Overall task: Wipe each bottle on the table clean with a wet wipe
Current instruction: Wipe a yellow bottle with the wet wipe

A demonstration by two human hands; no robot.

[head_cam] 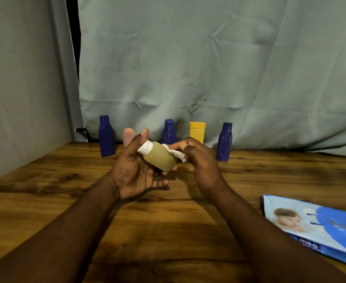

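My left hand [135,172] grips a pale olive bottle [160,158] with a white flip cap, tilted above the wooden table [168,231]. My right hand [198,160] pinches a white wet wipe [177,154] against the bottle's side. By the backdrop stand the left blue bottle [106,137], middle blue bottle [168,132], yellow tube [197,131] and right blue bottle [224,142]. The blue wipes pack [319,227] on my right reads "mee".

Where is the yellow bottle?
In the head view, the yellow bottle stands at the back of the table, right of centre, between two blue bottles.
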